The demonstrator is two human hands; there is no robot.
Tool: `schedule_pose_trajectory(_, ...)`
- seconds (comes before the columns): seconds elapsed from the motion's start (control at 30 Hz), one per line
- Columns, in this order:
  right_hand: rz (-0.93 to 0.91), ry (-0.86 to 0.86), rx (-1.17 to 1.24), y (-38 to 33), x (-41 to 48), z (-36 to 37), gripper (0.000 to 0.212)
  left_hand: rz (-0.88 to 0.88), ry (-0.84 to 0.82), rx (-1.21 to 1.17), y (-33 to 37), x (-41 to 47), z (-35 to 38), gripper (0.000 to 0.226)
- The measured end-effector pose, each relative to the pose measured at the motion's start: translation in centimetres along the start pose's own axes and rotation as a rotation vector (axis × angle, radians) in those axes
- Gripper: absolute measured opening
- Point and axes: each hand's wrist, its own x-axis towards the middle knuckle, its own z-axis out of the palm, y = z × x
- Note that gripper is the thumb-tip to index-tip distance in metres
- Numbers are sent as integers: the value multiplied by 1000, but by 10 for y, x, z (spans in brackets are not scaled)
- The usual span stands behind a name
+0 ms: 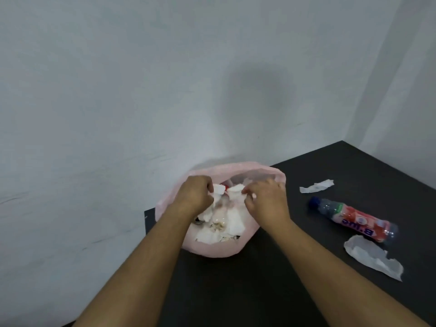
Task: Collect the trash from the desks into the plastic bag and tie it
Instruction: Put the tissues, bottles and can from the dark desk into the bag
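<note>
Our left hand point(195, 193) and right hand point(267, 201) are curled inside the mouth of the pink plastic bag point(212, 250). The left pinches a white scrap point(219, 190) and the right pinches a tissue wad point(236, 190).

The bag sits between our wrists at the far left corner of the dark desk point(259, 291), bulging past the left edge and close to the wall point(118, 102). Bare desktop lies between our forearms.

Right of the right hand lie a torn tissue point(316, 186), a bottle point(354, 218) on its side and a crumpled paper point(372, 256).

Our fingertips are hidden, and the bag's contents are too blurred to identify.
</note>
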Motion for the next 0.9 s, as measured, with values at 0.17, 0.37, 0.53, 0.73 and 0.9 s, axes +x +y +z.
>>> schedule_pose_trajectory(0.17, 34, -99, -125, 13, -10, -7, 30, 38, -81, 191, -10, -6, 4, 40)
schedule_pose_trajectory(0.37, 120, 275, -21, 53, -12, -62, 18, 254, 202, 158, 63, 6, -8, 28)
schedule_pose_trajectory(0.53, 318, 381, 20, 121, -24, -100, 19, 503, 276, 58, 141, 13, 19, 25)
schedule_pose_trajectory(0.73, 565, 210, -42, 221, -48, -118, 25, 703, 23, 18, 217, 9, 106, 24)
schedule_pose_trajectory(0.9, 626, -69, -140, 277, -60, -98, 43, 780, -324, 112, 249, 12, 197, 42)
